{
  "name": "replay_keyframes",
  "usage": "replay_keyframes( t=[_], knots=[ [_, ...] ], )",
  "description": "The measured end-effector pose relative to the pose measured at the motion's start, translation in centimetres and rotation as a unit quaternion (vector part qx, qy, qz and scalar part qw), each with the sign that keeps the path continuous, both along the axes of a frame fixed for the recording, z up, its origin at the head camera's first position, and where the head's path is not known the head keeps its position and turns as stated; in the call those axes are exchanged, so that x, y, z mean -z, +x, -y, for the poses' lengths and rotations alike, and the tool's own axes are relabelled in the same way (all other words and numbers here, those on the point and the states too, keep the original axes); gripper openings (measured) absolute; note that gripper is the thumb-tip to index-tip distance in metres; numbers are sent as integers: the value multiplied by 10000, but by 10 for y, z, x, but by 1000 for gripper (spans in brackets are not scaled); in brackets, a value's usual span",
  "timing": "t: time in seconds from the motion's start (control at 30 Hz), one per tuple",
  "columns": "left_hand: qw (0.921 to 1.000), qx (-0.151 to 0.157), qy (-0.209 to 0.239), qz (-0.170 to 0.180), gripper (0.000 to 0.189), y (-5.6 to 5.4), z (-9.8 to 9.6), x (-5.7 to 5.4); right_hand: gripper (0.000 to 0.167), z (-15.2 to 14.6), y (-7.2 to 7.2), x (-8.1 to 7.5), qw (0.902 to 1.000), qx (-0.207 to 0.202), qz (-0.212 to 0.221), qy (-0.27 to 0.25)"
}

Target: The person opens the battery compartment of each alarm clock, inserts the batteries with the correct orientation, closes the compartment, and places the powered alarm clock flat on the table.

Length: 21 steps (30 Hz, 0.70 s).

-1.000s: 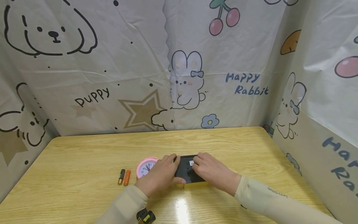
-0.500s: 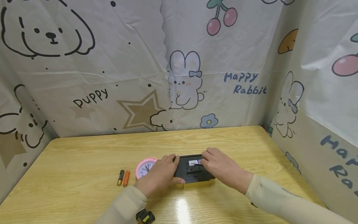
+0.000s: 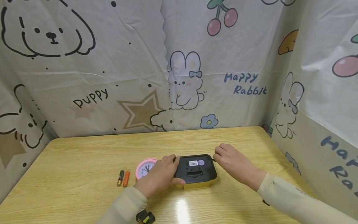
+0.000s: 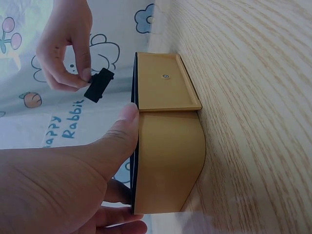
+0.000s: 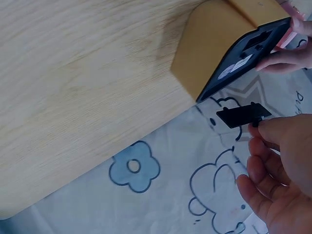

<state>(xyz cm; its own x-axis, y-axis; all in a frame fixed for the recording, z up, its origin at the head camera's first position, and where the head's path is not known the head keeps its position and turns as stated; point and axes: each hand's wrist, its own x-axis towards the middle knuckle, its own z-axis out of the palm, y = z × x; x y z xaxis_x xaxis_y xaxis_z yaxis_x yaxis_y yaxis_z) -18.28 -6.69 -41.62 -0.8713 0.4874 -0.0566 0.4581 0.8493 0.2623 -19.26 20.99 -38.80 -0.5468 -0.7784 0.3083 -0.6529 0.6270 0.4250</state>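
Observation:
A gold box-shaped device (image 3: 197, 185) lies on the table with its black back panel (image 3: 183, 163) facing up, a slot, a white label and a round purple sticker showing. My left hand (image 3: 160, 175) holds its left end, thumb at the near edge and fingers over the far one. Just off the right end, my right hand (image 3: 235, 161) pinches a small black battery cover (image 4: 99, 85) between thumb and forefinger. In the right wrist view the cover (image 5: 242, 116) hangs apart from the device, small tabs along its edge.
A pink round clock (image 3: 138, 171) stands left of the device, partly behind my left hand. Farther left, a black-and-gold battery (image 3: 120, 178) and an orange battery (image 3: 126, 179) lie side by side on the wooden table (image 3: 81, 174). Printed cloth (image 3: 134, 62) walls the back and sides.
My right hand has moved right, from over the back panel to beyond its right end, carrying the battery cover. The open slot and stickers have come into view. My left hand stays put.

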Motion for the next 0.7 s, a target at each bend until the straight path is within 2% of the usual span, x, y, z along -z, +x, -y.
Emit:
replay_keyframes(
  t=[0.37,0.7],
  knots=[
    [10000,4,-56,-27,93,0,-1,1,15,-29,-19,14,9996,112,-83,-244],
    [10000,-29,-68,0,94,0,0,1,15,-45,-20,30,9995,308,-47,84]
  ],
)
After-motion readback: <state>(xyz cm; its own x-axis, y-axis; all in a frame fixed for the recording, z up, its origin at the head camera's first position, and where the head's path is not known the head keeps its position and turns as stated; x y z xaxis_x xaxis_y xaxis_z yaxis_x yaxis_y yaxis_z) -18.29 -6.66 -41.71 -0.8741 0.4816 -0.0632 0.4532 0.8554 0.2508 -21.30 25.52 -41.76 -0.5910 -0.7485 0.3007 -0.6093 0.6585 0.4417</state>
